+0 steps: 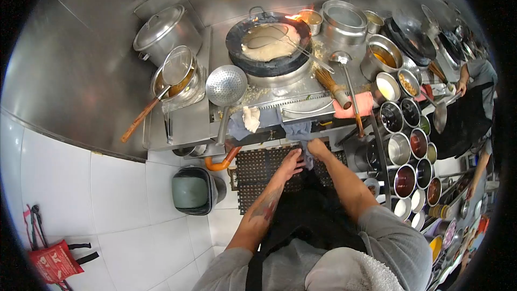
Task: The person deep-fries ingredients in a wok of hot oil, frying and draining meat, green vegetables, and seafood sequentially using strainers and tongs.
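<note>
Grip, right hand [318, 148]: fingers curled nearly closed on a blue cloth [308, 157]. Grip, left hand [291, 164]: loosely open, fingers partly spread beside the cloth; whether they touch it cannot be told.

Hazards, by size:
- Tabletop [191, 124], steel: food scraps strewn about; a sleeve or cloth swept across it could drag them off the front edge.
- Wok [235, 46], with pale food [277, 48] in liquid: a knock to the strainer handle [319, 61] jutting over its rim could splash hot contents.
- Skimmer [226, 83], perforated: handle overhangs the front edge; an arm brushing it could tip it.
- Flame [293, 17], at the wok's back rim: cloth brought too near could scorch.

Position: blue cloth within the right grip, just right of the left fingers, below the tabletop's front edge; whether it joins the cloth draped there is unclear.
</note>
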Action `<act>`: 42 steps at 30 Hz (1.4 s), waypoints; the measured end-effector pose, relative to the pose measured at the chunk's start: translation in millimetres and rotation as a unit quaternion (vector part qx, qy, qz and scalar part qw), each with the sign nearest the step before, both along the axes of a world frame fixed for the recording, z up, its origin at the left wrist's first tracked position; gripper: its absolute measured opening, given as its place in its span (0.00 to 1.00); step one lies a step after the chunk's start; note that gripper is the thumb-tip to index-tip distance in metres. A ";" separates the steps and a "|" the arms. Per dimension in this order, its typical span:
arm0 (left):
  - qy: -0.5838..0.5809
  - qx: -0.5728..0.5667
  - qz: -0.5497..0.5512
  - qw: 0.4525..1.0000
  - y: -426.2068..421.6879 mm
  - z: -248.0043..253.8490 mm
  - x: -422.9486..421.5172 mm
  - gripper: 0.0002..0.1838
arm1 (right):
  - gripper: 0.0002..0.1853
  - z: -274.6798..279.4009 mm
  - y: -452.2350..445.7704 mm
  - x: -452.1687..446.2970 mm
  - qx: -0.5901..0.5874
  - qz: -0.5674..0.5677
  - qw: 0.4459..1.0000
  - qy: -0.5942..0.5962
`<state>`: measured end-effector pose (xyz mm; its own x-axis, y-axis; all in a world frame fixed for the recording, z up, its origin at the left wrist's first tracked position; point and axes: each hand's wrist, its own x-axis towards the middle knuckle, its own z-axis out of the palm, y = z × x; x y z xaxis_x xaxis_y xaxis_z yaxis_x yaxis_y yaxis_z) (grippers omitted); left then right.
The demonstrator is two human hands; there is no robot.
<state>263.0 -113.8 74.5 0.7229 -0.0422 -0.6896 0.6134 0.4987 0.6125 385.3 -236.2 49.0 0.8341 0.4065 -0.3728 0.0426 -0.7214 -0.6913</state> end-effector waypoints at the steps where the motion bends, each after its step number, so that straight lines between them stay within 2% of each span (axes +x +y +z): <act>1: 0.008 -0.029 0.029 0.999 -3.9 7.8 0.5 0.31 | 0.19 46.0 11.3 -12.0 0.046 -0.022 0.988 0.148; 2: 0.011 -0.027 0.025 0.999 -2.6 -5.0 7.2 0.31 | 0.20 73.0 17.6 -19.6 0.092 -0.043 0.951 0.290; 3: -0.063 -0.020 0.030 0.997 2.5 -29.3 20.4 0.25 | 0.20 61.3 17.6 -17.0 0.096 -0.050 0.951 0.290; 4: -0.134 -0.016 0.034 0.990 3.8 -41.8 27.3 0.22 | 0.20 37.7 14.5 -14.8 0.187 -0.145 0.894 0.381; 5: -0.132 -0.018 0.025 0.991 0.8 -32.7 29.3 0.22 | 0.21 23.0 9.9 -15.0 0.274 -0.236 0.811 0.459; 6: -0.145 0.127 0.033 0.981 -2.0 -16.4 30.0 0.20 | 0.21 32.4 8.0 -21.4 0.280 -0.244 0.807 0.459; 7: -0.158 0.272 0.036 0.949 -2.4 -7.5 28.7 0.19 | 0.21 51.7 8.7 -31.1 0.269 -0.251 0.823 0.433; 8: -0.155 0.276 0.020 0.948 -4.2 -10.8 24.5 0.19 | 0.21 62.7 7.4 -38.7 0.256 -0.259 0.837 0.409; 9: -0.197 0.445 -0.071 0.871 -8.1 -17.2 20.6 0.17 | 0.21 32.1 4.4 -31.0 0.327 -0.211 0.803 0.452; 10: -0.238 0.594 -0.156 0.753 -10.8 -18.8 20.7 0.16 | 0.21 -15.7 7.1 -20.5 0.335 -0.218 0.797 0.453; 11: -0.161 0.553 -0.197 0.793 -16.9 15.0 19.7 0.15 | 0.21 -64.6 13.4 -5.3 0.299 -0.250 0.841 0.374; 12: -0.162 0.556 -0.202 0.790 -18.5 16.8 21.0 0.15 | 0.22 -87.6 16.9 2.4 0.258 -0.278 0.878 0.293; 13: -0.182 0.575 -0.182 0.777 -18.9 13.5 20.5 0.14 | 0.26 -40.5 16.3 -5.1 0.172 -0.280 0.907 0.263; 15: -0.207 0.591 -0.161 0.763 -23.6 14.8 27.8 0.14 | 0.26 11.6 18.3 -6.5 0.144 -0.276 0.916 0.252; 16: -0.216 0.579 -0.172 0.767 -22.0 19.4 27.9 0.16 | 0.27 17.1 16.1 -3.8 0.110 -0.272 0.924 0.244; 17: -0.225 0.565 -0.184 0.772 -21.9 22.8 25.3 0.19 | 0.28 13.5 15.1 3.2 0.064 -0.228 0.958 0.164; 18: -0.196 0.527 -0.172 0.809 -24.1 29.7 20.1 0.22 | 0.28 17.2 5.2 13.8 0.065 -0.235 0.956 0.164; 19: -0.163 0.488 -0.160 0.843 -23.9 33.1 8.9 0.26 | 0.27 24.4 -4.7 22.5 0.069 -0.154 0.986 0.005; 20: -0.183 0.479 -0.094 0.853 -20.0 17.4 -5.3 0.26 | 0.27 33.9 -15.3 29.6 0.069 -0.068 0.983 -0.154; 21: -0.204 0.466 -0.023 0.861 -14.4 -5.0 -14.0 0.25 | 0.25 57.0 -32.0 38.6 0.039 -0.129 0.956 -0.259; 22: -0.118 0.474 -0.090 0.868 -2.4 -20.5 -23.6 0.24 | 0.24 79.9 -51.9 44.1 0.006 -0.186 0.916 -0.357; 23: -0.029 0.476 -0.155 0.865 4.7 -31.2 -30.9 0.23 | 0.26 94.3 -73.7 54.0 -0.053 -0.223 0.920 -0.317; 24: -0.027 0.474 -0.154 0.866 -2.8 -37.6 -26.8 0.23 | 0.27 99.0 -96.4 70.9 -0.111 -0.256 0.919 -0.279; 26: -0.053 0.412 -0.177 0.892 -19.9 -44.2 -11.6 0.20 | 0.27 65.0 -128.5 101.6 -0.114 -0.286 0.938 -0.160; 27: -0.105 0.428 -0.181 0.879 -35.9 -37.9 8.8 0.19 | 0.22 54.4 -137.8 120.8 -0.098 -0.252 0.962 -0.042; 28: -0.101 0.425 -0.177 0.882 -55.8 -21.3 30.7 0.19 | 0.22 53.8 -142.0 132.2 -0.102 -0.246 0.963 -0.041; 30: -0.216 0.464 -0.179 0.840 -93.5 28.3 94.7 0.18 | 0.18 60.0 -139.3 154.3 0.026 -0.233 0.968 -0.085; 31: -0.251 0.499 -0.184 0.808 -107.5 44.9 124.6 0.20 | 0.13 109.3 -141.3 157.9 0.190 -0.261 0.943 0.084; 32: -0.287 0.533 -0.189 0.773 -119.9 60.8 154.6 0.22 | 0.13 111.2 -149.1 177.2 0.184 -0.257 0.945 0.082; 33: -0.290 0.590 -0.181 0.731 -132.5 77.6 182.0 0.25 | 0.11 114.4 -157.7 204.7 0.343 -0.240 0.894 0.160; 34: -0.293 0.645 -0.168 0.686 -143.8 94.0 212.5 0.28 | 0.09 120.9 -164.6 237.4 0.490 -0.212 0.814 0.229; 36: -0.166 0.633 -0.256 0.711 -156.7 115.7 266.3 0.32 | 0.09 163.5 -156.0 294.9 0.420 -0.250 0.852 0.188; 37: -0.165 0.632 -0.253 0.714 -159.2 107.8 288.1 0.32 | 0.10 176.3 -155.9 323.7 0.272 -0.229 0.931 0.083; 38: -0.123 0.646 -0.293 0.694 -159.7 89.0 311.8 0.32 | 0.11 186.0 -154.1 353.8 0.117 -0.200 0.972 -0.029; 39: -0.079 0.657 -0.331 0.673 -158.6 68.5 330.0 0.31 | 0.11 192.3 -151.1 383.4 0.056 -0.197 0.976 -0.068; 40: -0.078 0.654 -0.329 0.676 -154.8 45.6 340.1 0.31 | 0.13 195.1 -149.5 406.8 -0.008 -0.193 0.976 -0.105; 41: -0.067 0.632 -0.355 0.685 -148.6 22.4 348.8 0.31 | 0.13 192.2 -147.7 424.4 -0.009 -0.190 0.976 -0.105; 42: -0.056 0.612 -0.379 0.692 -143.3 12.3 357.7 0.30 | 0.14 186.6 -144.4 442.1 -0.086 -0.185 0.956 -0.211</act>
